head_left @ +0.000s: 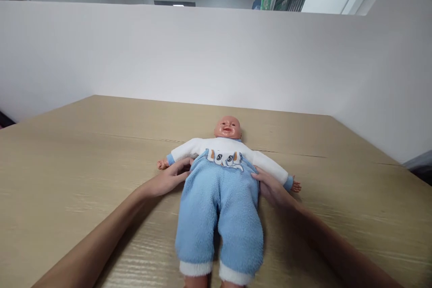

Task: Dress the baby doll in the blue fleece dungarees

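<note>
A baby doll (228,128) lies on its back on the wooden table, head away from me and arms spread to both sides. It wears a white fleece top (194,147) with blue cuffs and light blue fleece trousers (202,216) with white hems. An animal face is stitched on the waist. My left hand (168,179) grips the trousers at the left side of the waist, fingertips partly hidden by the cloth. On the opposite side my right hand (272,185) holds the waist, its thumb and a finger over the fabric. The doll's feet are out of view.
The wooden table (84,153) has seams running across it behind the doll. A white partition (209,54) rises along its far edge and right side. Dark items (421,166) show at the right border, and ceiling lights are visible beyond the partition.
</note>
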`<state>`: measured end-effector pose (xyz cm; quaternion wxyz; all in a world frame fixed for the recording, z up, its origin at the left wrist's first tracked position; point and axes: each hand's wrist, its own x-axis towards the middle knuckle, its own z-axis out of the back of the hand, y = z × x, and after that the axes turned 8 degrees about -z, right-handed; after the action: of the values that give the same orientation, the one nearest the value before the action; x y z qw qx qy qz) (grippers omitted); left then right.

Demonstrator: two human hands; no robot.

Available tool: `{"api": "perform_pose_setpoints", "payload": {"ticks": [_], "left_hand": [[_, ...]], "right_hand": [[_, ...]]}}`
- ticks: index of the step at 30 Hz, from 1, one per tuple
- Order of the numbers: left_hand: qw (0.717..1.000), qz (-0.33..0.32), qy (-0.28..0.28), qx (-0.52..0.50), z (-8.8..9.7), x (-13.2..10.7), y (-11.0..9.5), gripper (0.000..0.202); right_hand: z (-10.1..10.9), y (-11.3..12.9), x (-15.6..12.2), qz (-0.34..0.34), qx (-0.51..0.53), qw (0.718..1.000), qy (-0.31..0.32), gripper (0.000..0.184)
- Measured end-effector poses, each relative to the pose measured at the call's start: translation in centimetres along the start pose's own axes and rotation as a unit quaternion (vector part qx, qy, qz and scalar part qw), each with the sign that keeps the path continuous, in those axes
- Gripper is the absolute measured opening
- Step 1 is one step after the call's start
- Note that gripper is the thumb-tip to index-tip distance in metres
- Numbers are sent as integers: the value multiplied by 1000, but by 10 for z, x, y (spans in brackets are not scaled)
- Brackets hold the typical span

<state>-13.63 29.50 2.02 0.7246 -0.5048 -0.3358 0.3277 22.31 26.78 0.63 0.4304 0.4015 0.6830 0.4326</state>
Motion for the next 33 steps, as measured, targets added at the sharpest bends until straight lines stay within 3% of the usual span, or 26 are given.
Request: {"api": "perform_pose_setpoints", "payload": {"ticks": [2, 5, 9, 13, 16, 19, 21, 23, 27, 30, 33], "left_hand": [[997, 15, -65, -29, -10, 3, 4, 33], [974, 42, -153, -161, -28, 11, 16, 44], [941, 61, -171, -284, -41, 19, 26, 61], [953, 42, -182, -240, -36, 19, 25, 58], [978, 27, -163, -127, -24, 16, 17, 48], [996, 9, -84, -9, -9, 11, 10, 41], [999, -3, -36, 40, -1, 9, 7, 36], [997, -11, -11, 73, 3, 7, 5, 34], [997, -9, -14, 78, 1, 3, 5, 38], [998, 9, -35, 48, -6, 1, 9, 39], [992, 46, -115, -10, -18, 3, 15, 41]], "right_hand": [[-8, 2, 2, -3, 38, 999, 10, 47], [-16, 3, 4, -18, 99, 995, -1, 49], [-17, 2, 8, 21, 82, 996, 1, 45], [-3, 3, 11, 44, 2, 999, -5, 34], [21, 8, 6, 79, -187, 979, 10, 26], [41, 16, -3, 133, -375, 917, 33, 31], [44, 21, -8, 163, -426, 888, 51, 33], [40, 22, -11, 178, -436, 880, 64, 33], [25, 13, -10, 179, -394, 900, 59, 30], [12, -1, -8, 150, -250, 956, 27, 44], [-3, -10, -6, 93, -90, 991, -24, 48]]}}
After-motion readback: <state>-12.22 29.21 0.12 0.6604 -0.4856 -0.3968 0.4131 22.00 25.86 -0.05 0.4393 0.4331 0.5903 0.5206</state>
